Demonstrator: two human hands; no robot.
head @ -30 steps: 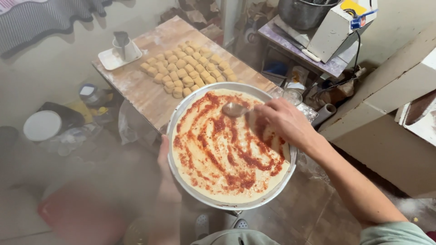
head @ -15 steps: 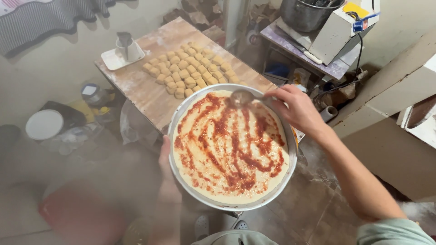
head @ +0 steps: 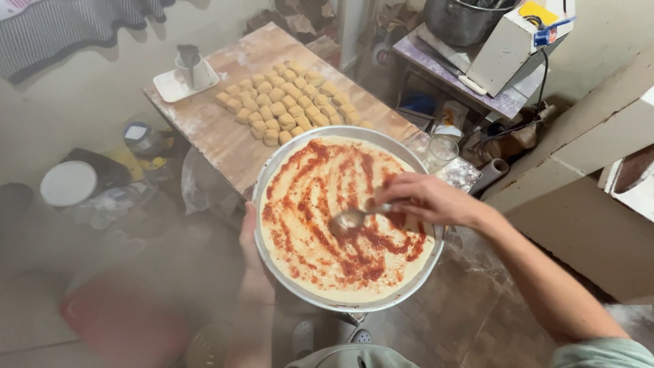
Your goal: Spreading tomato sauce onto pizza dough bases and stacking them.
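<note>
Your round metal pan with pale dough streaked in red sauce sits at the middle of the view, carried from beneath at its left rim by your left hand. Your right hand is pinched around a metal spoon, its bowl touching the sauce near the centre. Beyond the pan, the floured wooden worktop carries rows of small dough pieces.
</note>
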